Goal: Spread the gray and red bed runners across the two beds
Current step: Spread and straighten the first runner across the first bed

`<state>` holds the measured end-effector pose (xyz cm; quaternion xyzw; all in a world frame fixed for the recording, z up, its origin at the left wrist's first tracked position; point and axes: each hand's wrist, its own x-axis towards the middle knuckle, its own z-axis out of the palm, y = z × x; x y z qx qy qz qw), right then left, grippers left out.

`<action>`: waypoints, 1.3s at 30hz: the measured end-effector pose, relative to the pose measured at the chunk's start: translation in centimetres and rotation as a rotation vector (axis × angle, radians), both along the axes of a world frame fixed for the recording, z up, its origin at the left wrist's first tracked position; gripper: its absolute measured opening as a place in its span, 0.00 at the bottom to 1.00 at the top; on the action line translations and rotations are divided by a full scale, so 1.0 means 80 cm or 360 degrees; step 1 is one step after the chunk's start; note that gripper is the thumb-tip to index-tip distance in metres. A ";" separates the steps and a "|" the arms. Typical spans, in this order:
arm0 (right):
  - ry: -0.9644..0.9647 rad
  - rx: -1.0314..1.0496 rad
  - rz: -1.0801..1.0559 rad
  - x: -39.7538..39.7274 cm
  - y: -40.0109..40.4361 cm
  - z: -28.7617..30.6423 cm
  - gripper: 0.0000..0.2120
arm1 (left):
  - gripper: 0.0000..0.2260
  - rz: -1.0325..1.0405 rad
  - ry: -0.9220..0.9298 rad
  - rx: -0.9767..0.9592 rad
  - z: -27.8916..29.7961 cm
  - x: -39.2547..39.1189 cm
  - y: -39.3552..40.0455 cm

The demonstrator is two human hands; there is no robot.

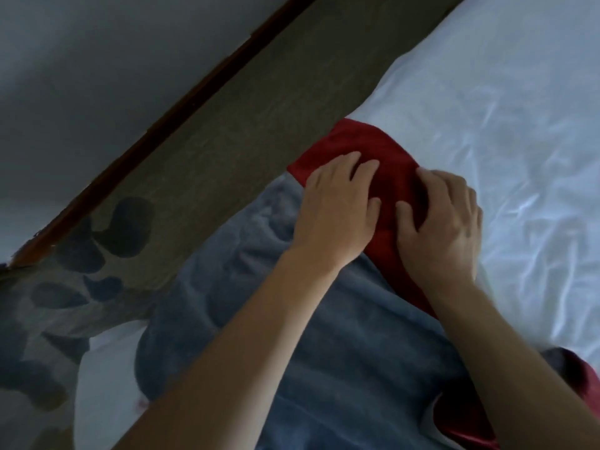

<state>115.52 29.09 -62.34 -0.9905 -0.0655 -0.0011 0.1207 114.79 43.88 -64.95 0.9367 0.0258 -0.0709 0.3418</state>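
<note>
Head view: both hands on red runner (pixel 373 147), 12 o'clock of gray runner (pixel 324 336).
Left hand (pixel 337 206): flat, pressing.
Right hand (pixel 444 216): fingers curled, gripping cloth.
Done: little; runners bunched on bed (pixel 503 108).
Left: spreading both.

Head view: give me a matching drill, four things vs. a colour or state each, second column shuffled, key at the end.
Things:
1. red runner
2. gray runner
3. bed sheet
4. left hand

States:
A. white and wrinkled, lying bare beyond both hands
B. bunched in soft folds under the forearms
C. fingers spread flat, pressing on red cloth
D. folded end at the bed's edge, beneath both hands

Pairs: 1-D, 2-B, 3-A, 4-C. The right hand rests on the red runner with its fingers bent.
</note>
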 end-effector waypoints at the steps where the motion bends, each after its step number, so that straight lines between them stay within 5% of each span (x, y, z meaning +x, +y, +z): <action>1: 0.0012 -0.0001 -0.0076 -0.013 -0.017 0.002 0.21 | 0.22 -0.0093 -0.0052 0.0029 0.005 0.001 -0.015; 10: 0.0196 -0.0039 -0.0475 -0.109 -0.148 0.017 0.11 | 0.11 -0.0960 -0.0240 0.0241 0.030 -0.026 -0.171; 18: 0.0226 -0.0213 -0.0678 -0.150 -0.247 0.033 0.10 | 0.09 -0.0568 -0.0196 0.0588 0.025 -0.022 -0.182; 27: 0.0060 -0.0170 -0.0547 -0.198 -0.307 0.043 0.08 | 0.11 -0.1050 -0.0184 0.0334 0.055 -0.101 -0.308; 39: -0.0137 -0.0010 -0.0782 -0.278 -0.392 0.045 0.13 | 0.15 -0.0977 -0.0153 0.0268 0.076 -0.184 -0.409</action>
